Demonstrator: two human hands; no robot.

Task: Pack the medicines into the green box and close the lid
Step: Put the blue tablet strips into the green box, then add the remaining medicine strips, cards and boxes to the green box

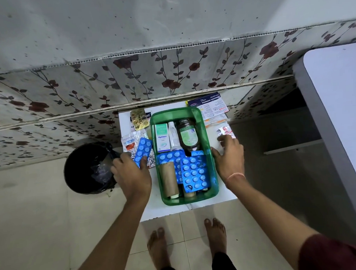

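The green box [210,145] stands open on a small white table [226,194]. Inside lie blue blister strips [194,173], a white-green Optibex carton [162,138], a white tube [173,135], a dark syrup bottle [187,135] and a brown roll [170,179]. My left hand [132,173] grips a blue blister strip [143,148] just left of the box. My right hand [230,155] rests on the table against the box's right wall, fingers spread, holding nothing. No lid is in view.
Left of the box lie silver strips [130,140] and a gold blister pack [139,119]. Leaflets [211,104] and a small red-white strip [225,130] lie at the right. A black bin [89,169] stands on the floor left. A white surface [339,107] is at the right.
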